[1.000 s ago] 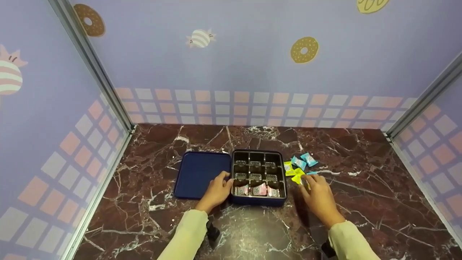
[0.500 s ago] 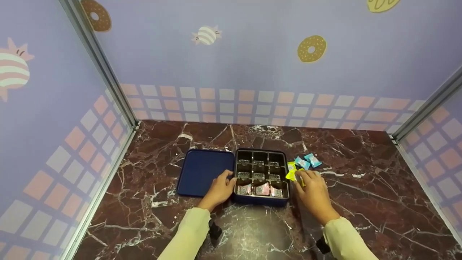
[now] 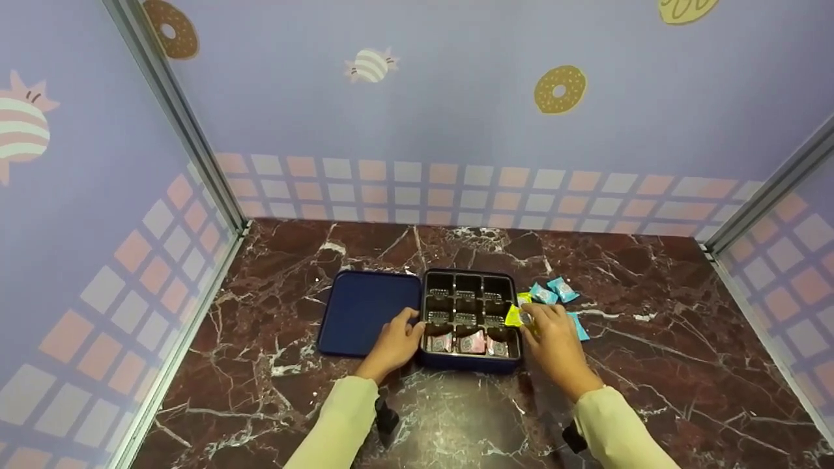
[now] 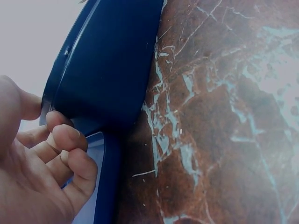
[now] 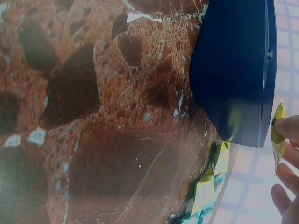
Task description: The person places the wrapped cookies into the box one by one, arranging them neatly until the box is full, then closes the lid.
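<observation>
My left hand grips the left rim of a navy blue box, its thumb and curled fingers at the edge in the left wrist view. A black divided insert fills the box; pink wrapped candies lie in the front row of compartments. Between thumb and fingers, my right hand pinches a yellow wrapped candy close by the box's right rim, raised to rim height in the right wrist view. Behind that hand, blue wrapped candies and another yellow candy lie on the table, partly hidden.
The blue lid lies flat against the box's left side, partly under the left hand. Marbled dark red table surrounds everything. Patterned lilac walls with metal corner posts enclose the back and both sides.
My right hand reached into the pile, took a yellow candy and moved left with it to the box's right rim. The left hand stays at the box's left rim.
</observation>
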`<state>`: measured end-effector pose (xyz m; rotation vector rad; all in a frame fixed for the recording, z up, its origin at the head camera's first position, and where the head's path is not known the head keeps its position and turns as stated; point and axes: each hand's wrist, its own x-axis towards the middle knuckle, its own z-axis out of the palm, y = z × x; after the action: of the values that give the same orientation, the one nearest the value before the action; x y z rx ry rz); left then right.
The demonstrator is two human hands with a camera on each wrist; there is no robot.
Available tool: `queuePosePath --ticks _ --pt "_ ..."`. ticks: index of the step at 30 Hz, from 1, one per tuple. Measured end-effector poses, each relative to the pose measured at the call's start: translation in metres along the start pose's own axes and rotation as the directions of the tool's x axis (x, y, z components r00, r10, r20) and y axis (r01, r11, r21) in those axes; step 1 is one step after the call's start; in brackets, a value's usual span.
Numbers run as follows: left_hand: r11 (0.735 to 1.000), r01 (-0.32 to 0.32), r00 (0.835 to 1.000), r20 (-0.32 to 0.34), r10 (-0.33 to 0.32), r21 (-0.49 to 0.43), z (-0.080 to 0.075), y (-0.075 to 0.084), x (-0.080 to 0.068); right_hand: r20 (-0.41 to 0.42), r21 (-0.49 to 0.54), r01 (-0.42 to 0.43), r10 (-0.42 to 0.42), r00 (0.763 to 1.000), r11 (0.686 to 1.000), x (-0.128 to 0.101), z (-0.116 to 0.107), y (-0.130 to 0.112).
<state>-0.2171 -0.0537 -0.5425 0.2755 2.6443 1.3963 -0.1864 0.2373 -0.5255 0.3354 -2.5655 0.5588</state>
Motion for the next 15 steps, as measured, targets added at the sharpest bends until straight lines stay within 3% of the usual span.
queuePosePath --ticks 15 --pt "1.000 0.022 1.000 0.010 -0.022 -0.011 -0.0008 0.0007 -0.0007 0.046 0.010 -0.012 0.011 0.999 1.000 0.0044 0.0045 -0.0046"
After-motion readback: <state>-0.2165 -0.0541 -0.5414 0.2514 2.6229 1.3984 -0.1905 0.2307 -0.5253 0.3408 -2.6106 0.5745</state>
